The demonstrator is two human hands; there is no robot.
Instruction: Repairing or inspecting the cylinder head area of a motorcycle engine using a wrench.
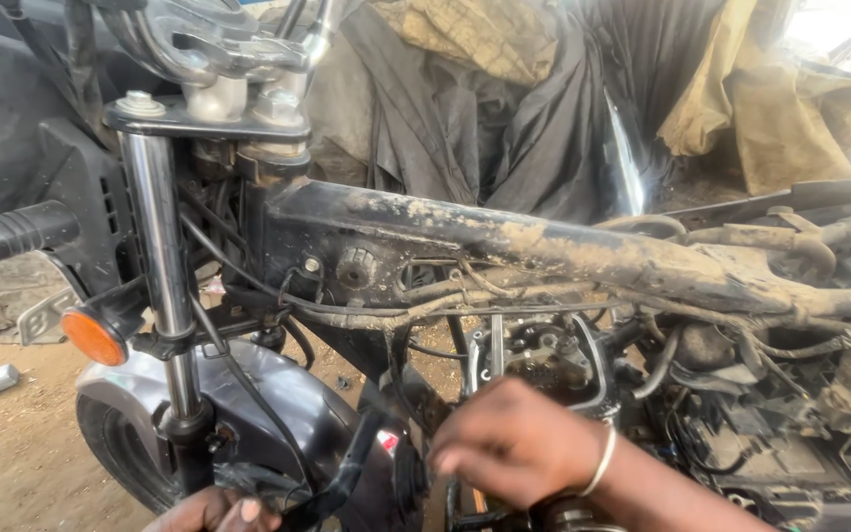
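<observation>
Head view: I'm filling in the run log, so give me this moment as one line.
left hand: bottom edge, by front fender | right hand: wrist bangle, low at engine | frame: muddy, stripped | grip: cannot tell

Frame (544, 251): bare motorcycle spine, tank off, caked in dried mud.
Wiring (386, 313): muddy cable bundle along the frame's underside.
Engine (544, 360): exposed below the frame.
Right hand (514, 443): fingers curled, low in front of the engine; silver bangle (601, 461) on wrist.
Left hand (214, 512): at bottom edge, touching a black bent part (342, 483).
Fork tube (164, 266): chrome, upright; orange indicator (93, 337) beside it.
</observation>
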